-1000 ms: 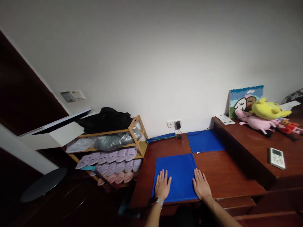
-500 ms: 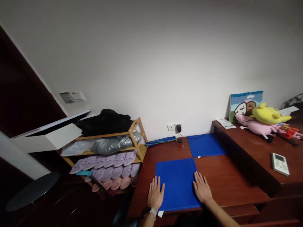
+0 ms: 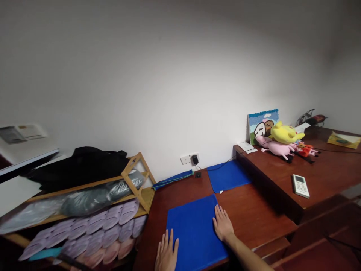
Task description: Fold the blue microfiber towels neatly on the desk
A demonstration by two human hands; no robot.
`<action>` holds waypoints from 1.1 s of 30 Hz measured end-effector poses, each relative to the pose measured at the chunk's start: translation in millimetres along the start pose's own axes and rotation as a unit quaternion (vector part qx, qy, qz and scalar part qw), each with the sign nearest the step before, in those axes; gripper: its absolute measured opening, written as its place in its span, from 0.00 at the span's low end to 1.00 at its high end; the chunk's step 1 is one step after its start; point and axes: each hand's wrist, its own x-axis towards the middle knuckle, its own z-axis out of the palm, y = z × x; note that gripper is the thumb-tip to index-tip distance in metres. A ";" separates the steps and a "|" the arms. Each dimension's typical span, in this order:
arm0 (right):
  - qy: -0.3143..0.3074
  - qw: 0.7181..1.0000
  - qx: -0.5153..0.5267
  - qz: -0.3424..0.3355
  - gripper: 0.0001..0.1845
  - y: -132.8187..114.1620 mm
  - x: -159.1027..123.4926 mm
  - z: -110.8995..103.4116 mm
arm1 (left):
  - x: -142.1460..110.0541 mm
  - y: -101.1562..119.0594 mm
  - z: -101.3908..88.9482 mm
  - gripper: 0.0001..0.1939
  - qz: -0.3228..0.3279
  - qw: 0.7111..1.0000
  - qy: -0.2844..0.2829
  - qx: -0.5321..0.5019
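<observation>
A flat blue cloth lies spread on the brown wooden table. My left hand rests flat at its left edge, fingers stretched out. On the opposite edge lies my right hand, palm down with fingers extended. Neither hand grips anything. Farther back, a second blue cloth lies flat near the wall. A rolled or folded blue cloth with a green edge sits along the back of the table.
To the left stands a wooden rack with slippers and a black bag. On the higher desk at right are plush toys, a white remote-like device and a dog picture. A black plug trails a cable.
The view has turned to the right, so the scene sits farther left and more of the right desk shows. Both hands stay flat at the cloth's edges.
</observation>
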 end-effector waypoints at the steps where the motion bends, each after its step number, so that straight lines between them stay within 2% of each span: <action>1: -0.007 1.000 0.000 -0.002 0.38 0.9 0.2 -1.3 | 0.0 -1.2 -1.5 0.34 -0.001 1.000 -0.006 0.005; 5: -0.007 1.000 0.009 -0.029 0.38 6.4 1.3 -0.1 | 2.2 -5.4 -7.1 0.34 -0.003 0.998 -0.046 0.032; 8: 0.009 1.000 0.009 -0.025 0.37 8.6 1.0 4.3 | 8.9 16.9 -15.1 0.33 0.002 0.999 -0.009 0.038; 10: 0.010 1.000 0.004 -0.023 0.37 8.7 0.2 5.6 | 16.6 54.1 -22.3 0.34 0.017 1.000 0.014 0.018; 15: 0.004 0.999 -0.007 -0.035 0.36 8.6 -0.7 6.1 | 36.1 176.4 -30.4 0.33 0.172 0.980 -0.054 -0.088; 17: -0.003 0.999 -0.022 -0.043 0.36 9.3 0.1 8.6 | 38.9 206.1 -25.8 0.34 0.197 0.971 -0.084 -0.107; 19: -0.004 0.998 -0.031 -0.045 0.36 10.4 1.3 12.0 | 39.3 214.1 -18.3 0.34 0.198 0.968 -0.105 -0.111; 20: 0.000 0.999 -0.030 -0.042 0.36 10.9 1.8 13.6 | 39.3 210.1 -14.4 0.34 0.193 0.969 -0.108 -0.108; 22: 0.011 0.999 -0.019 -0.033 0.36 11.5 2.3 15.5 | 39.9 188.5 -8.3 0.34 0.180 0.974 -0.100 -0.096; 25: 0.018 1.000 -0.008 -0.024 0.36 11.5 1.8 15.2 | 43.8 133.5 -5.6 0.35 0.134 0.986 -0.076 -0.066; 29: 0.019 1.000 -0.004 -0.025 0.37 11.5 0.2 13.0 | 50.2 54.9 -9.2 0.38 0.033 0.998 -0.054 -0.026; 31: 0.016 1.000 -0.005 -0.024 0.37 11.5 -1.0 12.5 | 50.9 28.4 -9.0 0.39 0.005 0.999 -0.042 -0.016; 33: 0.010 1.000 -0.009 -0.021 0.37 11.1 -2.5 12.4 | 50.0 14.2 -6.3 0.39 0.000 0.999 -0.030 -0.018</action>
